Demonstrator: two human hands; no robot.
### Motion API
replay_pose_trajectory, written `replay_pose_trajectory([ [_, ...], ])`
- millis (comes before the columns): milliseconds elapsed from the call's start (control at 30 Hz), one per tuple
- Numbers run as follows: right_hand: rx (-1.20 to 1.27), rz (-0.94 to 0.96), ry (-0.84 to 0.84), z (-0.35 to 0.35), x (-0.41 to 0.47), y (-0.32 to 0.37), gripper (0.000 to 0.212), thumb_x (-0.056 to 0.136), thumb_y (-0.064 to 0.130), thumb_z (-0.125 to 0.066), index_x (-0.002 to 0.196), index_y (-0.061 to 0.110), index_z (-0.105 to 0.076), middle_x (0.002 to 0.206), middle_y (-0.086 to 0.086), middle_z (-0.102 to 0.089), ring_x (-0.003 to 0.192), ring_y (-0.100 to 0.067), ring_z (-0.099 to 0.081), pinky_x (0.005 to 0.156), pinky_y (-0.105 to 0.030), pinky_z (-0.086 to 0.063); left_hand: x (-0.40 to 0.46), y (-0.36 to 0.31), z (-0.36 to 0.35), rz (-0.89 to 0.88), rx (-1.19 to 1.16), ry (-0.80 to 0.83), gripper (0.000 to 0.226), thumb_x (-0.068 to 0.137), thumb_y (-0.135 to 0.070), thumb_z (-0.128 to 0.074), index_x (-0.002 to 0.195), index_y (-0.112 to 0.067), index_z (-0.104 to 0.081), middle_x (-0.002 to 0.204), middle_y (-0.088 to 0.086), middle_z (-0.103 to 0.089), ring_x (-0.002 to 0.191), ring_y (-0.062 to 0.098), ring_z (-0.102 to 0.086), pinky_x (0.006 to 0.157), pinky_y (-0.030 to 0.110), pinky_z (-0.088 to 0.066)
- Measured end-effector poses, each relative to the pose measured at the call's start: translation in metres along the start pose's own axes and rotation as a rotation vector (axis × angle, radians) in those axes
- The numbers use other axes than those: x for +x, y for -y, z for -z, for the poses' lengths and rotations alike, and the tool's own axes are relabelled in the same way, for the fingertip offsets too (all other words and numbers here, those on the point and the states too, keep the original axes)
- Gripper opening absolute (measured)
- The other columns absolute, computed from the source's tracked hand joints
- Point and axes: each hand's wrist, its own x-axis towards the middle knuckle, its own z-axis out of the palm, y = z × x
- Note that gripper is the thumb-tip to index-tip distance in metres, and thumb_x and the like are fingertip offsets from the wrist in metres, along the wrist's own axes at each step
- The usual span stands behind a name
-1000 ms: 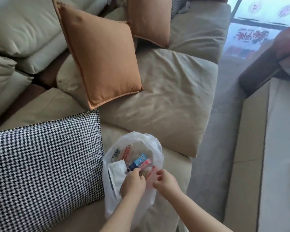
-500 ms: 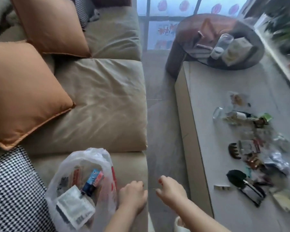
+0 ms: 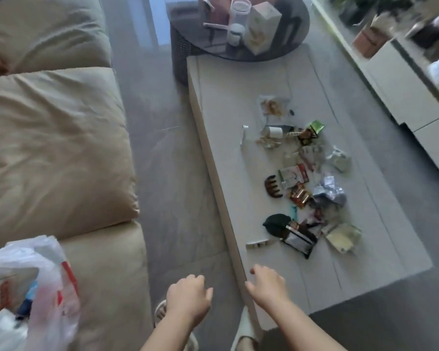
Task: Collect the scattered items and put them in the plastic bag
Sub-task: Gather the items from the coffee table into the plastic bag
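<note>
Your left hand [image 3: 188, 297] and right hand [image 3: 269, 282] hang empty, fingers loosely curled, near the coffee table [image 3: 226, 102] edge. Scattered items [image 3: 302, 183] lie mid-table. Plastic bag [image 3: 36, 287] sits on the sofa [image 3: 61, 148], lower left.

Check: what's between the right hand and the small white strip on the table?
Head view: only bare pale tabletop lies between the right hand and the small white strip; nothing lies in that stretch.

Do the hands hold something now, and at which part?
Nothing is held. The left hand and right hand are both empty, fingers loosely curled.
</note>
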Motion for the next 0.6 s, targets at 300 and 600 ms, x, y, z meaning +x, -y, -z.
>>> replay_pose_trajectory([
  [300,0.124,-0.055,-0.037,0.030,0.019,-0.129,0.041,0.092,0.034,-0.048,0.131,0.020,-0.048,0.133,-0.003,-0.054,0.123,-0.023,-0.050,0.099,-0.035,-0.040,0.026,-0.149,-0.017,0.000,-0.045,0.041,0.039,0.093,-0.043,-0.039,0.116,-0.020,-0.060,0.122,0.004,-0.059,0.116,0.026,-0.056,0.092,0.035,-0.045],
  [600,0.161,-0.083,-0.024,0.030,0.053,-0.188,0.044,0.091,0.034,-0.052,0.132,0.020,-0.046,0.134,-0.004,-0.050,0.125,-0.024,-0.045,0.099,-0.036,-0.040,0.063,-0.206,-0.031,0.001,-0.075,0.041,0.040,0.096,-0.036,-0.036,0.124,-0.018,-0.057,0.128,0.004,-0.053,0.118,0.024,-0.053,0.095,0.037,-0.047],
])
